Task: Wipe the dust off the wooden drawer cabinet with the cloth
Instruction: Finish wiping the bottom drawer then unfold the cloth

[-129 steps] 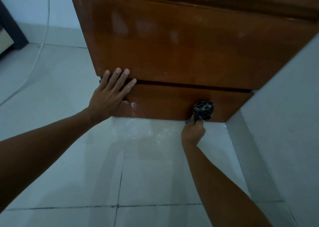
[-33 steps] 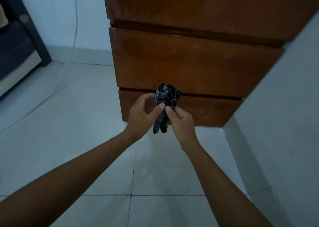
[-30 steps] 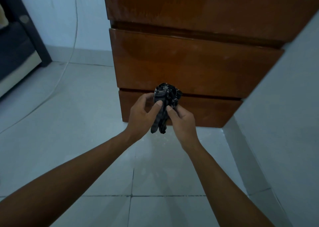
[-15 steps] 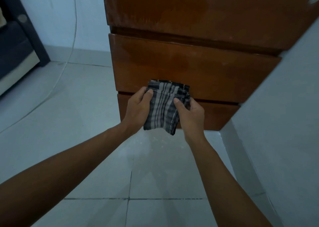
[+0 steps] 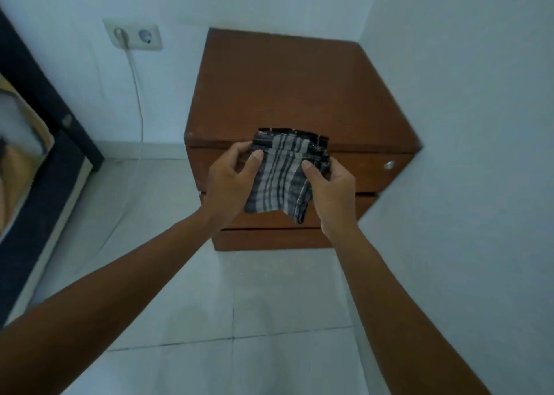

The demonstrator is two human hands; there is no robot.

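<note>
Since half a second ago the view has tipped up and back, so the whole top of the wooden drawer cabinet (image 5: 287,94) now shows, where before only its drawer fronts filled the upper picture; both hands have kept their hold on the cloth (image 5: 283,175) and it stays spread between them.

Both forearms reach in from 7 and 5 o'clock and meet near the middle of the view, in front of the cabinet's top drawer. The left hand (image 5: 230,178) has its back to the camera, with its thumb pressed on the near face of the cloth's left edge and its other fingers curled behind the fabric. The right hand (image 5: 332,187) mirrors it: the thumb pinches the right edge, and the remaining fingers are folded round behind (mostly hidden by the cloth). The cloth is a dark and pale check, held open and upright, its top hem level with the cabinet's front upper edge and its lower corner hanging loose toward 6 o'clock. Whether it touches the wood cannot be told.

The cabinet stands in a corner on the tiled floor (image 5: 209,319), against the wall at 3 o'clock. A small round knob (image 5: 389,164) sits at the right end of the top drawer. At 10 o'clock a wall socket (image 5: 133,36) has a pale cable (image 5: 138,103) running down from it.
</note>
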